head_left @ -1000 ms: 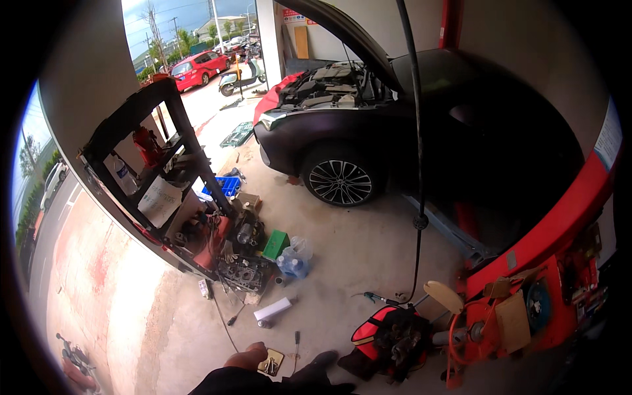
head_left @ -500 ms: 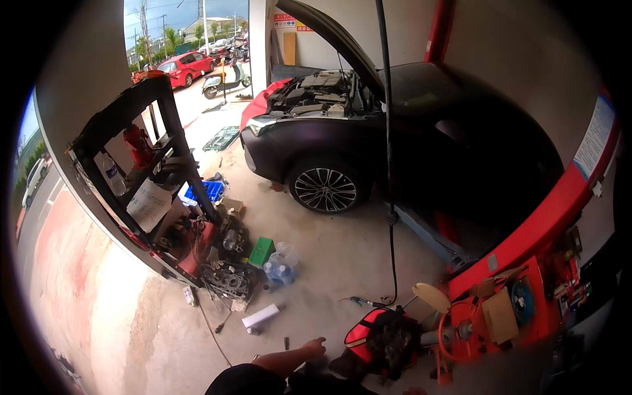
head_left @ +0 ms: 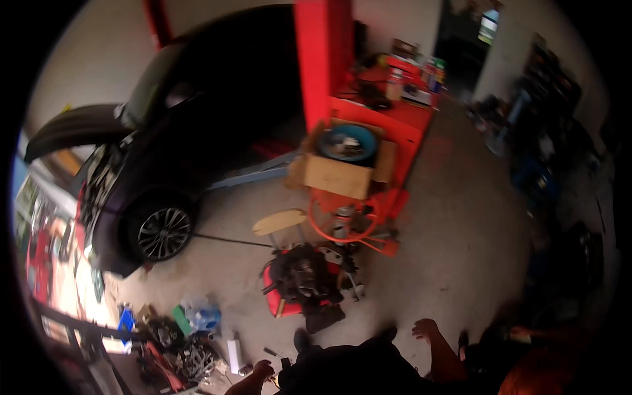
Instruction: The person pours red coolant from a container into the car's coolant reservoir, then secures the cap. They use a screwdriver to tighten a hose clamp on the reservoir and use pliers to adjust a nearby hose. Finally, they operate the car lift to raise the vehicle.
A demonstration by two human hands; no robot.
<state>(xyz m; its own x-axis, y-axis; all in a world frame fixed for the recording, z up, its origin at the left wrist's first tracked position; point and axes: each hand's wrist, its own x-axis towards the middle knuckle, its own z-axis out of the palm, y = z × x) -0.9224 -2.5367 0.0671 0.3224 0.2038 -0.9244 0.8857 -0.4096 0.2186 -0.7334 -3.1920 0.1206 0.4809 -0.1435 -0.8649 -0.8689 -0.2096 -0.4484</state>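
My right hand [head_left: 426, 330] hangs over the concrete floor at my right side. Its fingers are apart and nothing is in them. My left hand [head_left: 263, 370] is low on my left, close to a small dark object [head_left: 286, 363] by my leg. Blur hides how its fingers lie and whether they touch anything. In front of my feet, a red stool-like seat [head_left: 275, 303] bears a heap of dark, greasy-looking parts or cloth [head_left: 304, 273]. Behind it stands an orange ring-shaped frame [head_left: 315, 227] around a metal shaft.
An open cardboard box [head_left: 339, 178] holding a blue basin [head_left: 349, 141] rests by the red lift post [head_left: 322, 66]. The dark car [head_left: 131, 191] has its hood raised. Engine parts [head_left: 197, 359] lie on the left. Another person in orange [head_left: 540, 378] is close on my right.
The view has swung right, bringing the red post, box and dark shelving further in. My right hand and the person in orange have come into view. My left hand now sits lower left.
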